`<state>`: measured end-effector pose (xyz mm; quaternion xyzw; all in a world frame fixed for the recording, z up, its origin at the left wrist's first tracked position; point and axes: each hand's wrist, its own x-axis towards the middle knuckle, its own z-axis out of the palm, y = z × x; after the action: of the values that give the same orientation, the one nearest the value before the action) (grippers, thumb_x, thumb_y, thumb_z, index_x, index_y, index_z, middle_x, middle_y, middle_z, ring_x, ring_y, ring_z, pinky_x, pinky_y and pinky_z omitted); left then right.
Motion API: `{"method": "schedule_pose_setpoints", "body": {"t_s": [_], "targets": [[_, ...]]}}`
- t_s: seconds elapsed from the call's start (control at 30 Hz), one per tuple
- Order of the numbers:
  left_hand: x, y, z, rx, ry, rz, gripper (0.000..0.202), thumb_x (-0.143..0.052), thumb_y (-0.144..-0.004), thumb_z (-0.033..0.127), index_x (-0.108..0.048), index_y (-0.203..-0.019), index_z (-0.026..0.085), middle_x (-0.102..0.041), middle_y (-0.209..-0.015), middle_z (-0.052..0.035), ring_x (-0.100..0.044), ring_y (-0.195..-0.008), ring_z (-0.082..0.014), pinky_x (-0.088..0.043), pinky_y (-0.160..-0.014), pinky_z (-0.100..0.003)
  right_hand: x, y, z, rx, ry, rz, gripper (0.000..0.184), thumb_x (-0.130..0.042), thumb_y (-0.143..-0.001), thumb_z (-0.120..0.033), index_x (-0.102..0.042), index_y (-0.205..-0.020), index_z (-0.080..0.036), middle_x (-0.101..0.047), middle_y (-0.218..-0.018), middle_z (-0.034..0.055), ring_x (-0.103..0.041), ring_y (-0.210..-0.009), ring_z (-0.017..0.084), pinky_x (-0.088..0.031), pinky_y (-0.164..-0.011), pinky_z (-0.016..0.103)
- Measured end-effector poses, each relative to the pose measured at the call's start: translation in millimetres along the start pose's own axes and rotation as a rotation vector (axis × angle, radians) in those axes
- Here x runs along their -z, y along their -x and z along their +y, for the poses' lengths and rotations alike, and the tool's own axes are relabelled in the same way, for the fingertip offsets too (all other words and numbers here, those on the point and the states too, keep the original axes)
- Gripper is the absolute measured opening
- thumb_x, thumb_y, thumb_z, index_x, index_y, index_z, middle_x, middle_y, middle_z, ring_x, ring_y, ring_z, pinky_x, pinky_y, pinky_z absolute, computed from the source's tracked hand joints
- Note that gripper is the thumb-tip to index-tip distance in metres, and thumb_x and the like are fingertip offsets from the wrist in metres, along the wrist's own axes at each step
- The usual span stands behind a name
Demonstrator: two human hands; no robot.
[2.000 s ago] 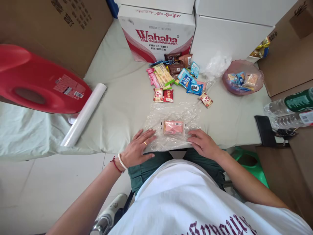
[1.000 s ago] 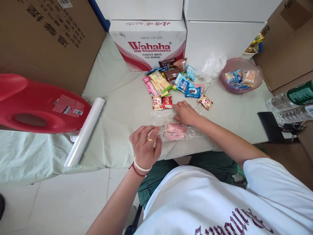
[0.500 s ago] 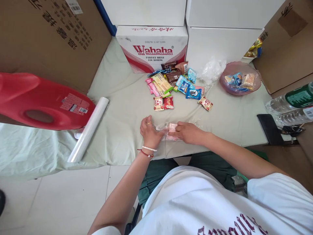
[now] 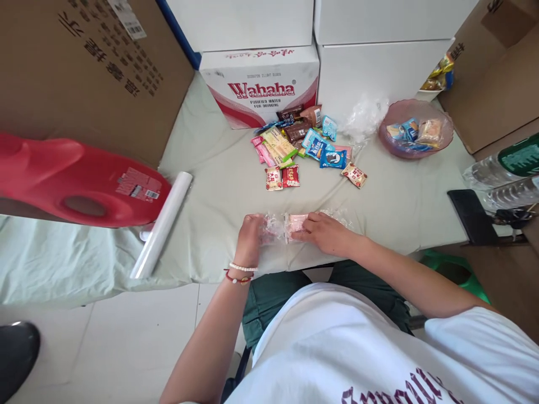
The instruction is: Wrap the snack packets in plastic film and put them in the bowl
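A pink snack packet (image 4: pixel 295 223) lies near the table's front edge, folded inside clear plastic wrap (image 4: pixel 273 229). My left hand (image 4: pixel 249 240) is closed on the left end of the wrap, fingers curled round it. My right hand (image 4: pixel 324 232) presses down on the packet's right side, holding the film against it. Loose film (image 4: pixel 337 215) sticks out past my right hand.
A heap of small snack packets (image 4: pixel 301 143) lies mid-table before a Wahaha box (image 4: pixel 261 84). A pink bowl (image 4: pixel 416 134) with snacks sits at the right. A roll of wrap (image 4: pixel 162 224) and a red jug (image 4: pixel 76 182) lie at the left; water bottles (image 4: pixel 505 174) at the right.
The flat sheet of wrap has been folded over the pink packet. Both hands came together on it, and my left hand now grips the bunched left end.
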<state>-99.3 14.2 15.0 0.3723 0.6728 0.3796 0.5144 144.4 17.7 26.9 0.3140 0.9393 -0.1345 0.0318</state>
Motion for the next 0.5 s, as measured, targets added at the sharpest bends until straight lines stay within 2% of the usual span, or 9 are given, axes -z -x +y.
{"method": "schedule_pose_setpoints", "body": {"t_s": [0.03, 0.1, 0.17, 0.27, 0.33, 0.4, 0.5], "targets": [[-4.5, 1.1, 2.4, 0.029, 0.025, 0.005, 0.049, -0.05, -0.09, 0.068, -0.057, -0.107, 0.022, -0.066, -0.095, -0.0028, -0.061, -0.064, -0.0132, -0.046, -0.057, -0.026, 0.0, -0.3, -0.6, -0.004, -0.003, -0.001, 0.049, -0.048, -0.102, -0.012, -0.064, -0.145, -0.028, -0.067, -0.108, 0.013, -0.047, -0.108, 0.028, -0.036, -0.09, 0.039], [-11.4, 1.2, 5.3, 0.037, 0.001, 0.031, 0.055, -0.06, -0.083, 0.071, -0.058, -0.107, 0.021, -0.066, -0.09, -0.0017, -0.059, -0.061, -0.0131, -0.045, -0.054, -0.026, -0.5, -1.1, -2.3, -0.013, -0.006, 0.006, 0.048, -0.048, -0.102, -0.012, -0.065, -0.144, -0.028, -0.067, -0.108, 0.0131, -0.048, -0.11, 0.029, -0.037, -0.092, 0.04], [-18.3, 0.7, 6.7, -0.013, -0.057, 0.057, 0.047, -0.075, -0.075, 0.06, -0.061, -0.097, 0.021, -0.064, -0.08, 0.0012, -0.056, -0.059, -0.0124, -0.044, -0.054, -0.025, -2.3, -1.3, -5.0, -0.029, -0.007, 0.016, 0.047, -0.048, -0.102, -0.013, -0.065, -0.144, -0.028, -0.067, -0.108, 0.0134, -0.049, -0.112, 0.03, -0.038, -0.095, 0.042], [-34.7, 3.7, 7.1, -0.162, -0.151, 0.033, 0.029, -0.072, -0.079, 0.046, -0.066, -0.09, 0.02, -0.065, -0.073, 0.0017, -0.057, -0.06, -0.013, -0.047, -0.06, -0.026, -8.7, 2.1, -11.7, -0.072, -0.026, 0.049, 0.048, -0.049, -0.102, -0.012, -0.063, -0.145, -0.027, -0.065, -0.113, 0.0147, -0.05, -0.116, 0.031, -0.042, -0.097, 0.045], [-49.6, 9.5, 4.7, -0.273, -0.25, -0.016, 0.024, -0.065, -0.087, 0.042, -0.07, -0.094, 0.02, -0.069, -0.08, -0.0015, -0.063, -0.068, -0.0155, -0.052, -0.068, -0.029, -15.5, 9.2, -17.2, -0.103, -0.051, 0.107, 0.043, -0.048, -0.102, -0.012, -0.066, -0.141, -0.022, -0.064, -0.119, 0.0173, -0.049, -0.123, 0.032, -0.044, -0.1, 0.048], [-63.9, 17.8, -1.7, -0.422, -0.385, -0.05, 0.028, -0.055, -0.095, 0.038, -0.073, -0.103, 0.019, -0.071, -0.093, -0.0065, -0.068, -0.083, -0.0188, -0.056, -0.08, -0.033, -23.3, 21.3, -22.0, -0.111, -0.091, 0.196, 0.038, -0.048, -0.103, -0.013, -0.068, -0.136, -0.016, -0.062, -0.127, 0.02, -0.044, -0.135, 0.033, -0.045, -0.106, 0.05], [-79.0, 32.8, -19.6, -0.691, -0.604, -0.027, 0.038, -0.046, -0.099, 0.026, -0.07, -0.126, 0.015, -0.068, -0.115, -0.0146, -0.066, -0.108, -0.0242, -0.055, -0.098, -0.041, -34.6, 45.7, -25.7, -0.054, -0.24, 0.312, 0.033, -0.052, -0.102, -0.017, -0.07, -0.129, -0.016, -0.06, -0.135, 0.0186, -0.038, -0.147, 0.031, -0.045, -0.115, 0.05]]}}
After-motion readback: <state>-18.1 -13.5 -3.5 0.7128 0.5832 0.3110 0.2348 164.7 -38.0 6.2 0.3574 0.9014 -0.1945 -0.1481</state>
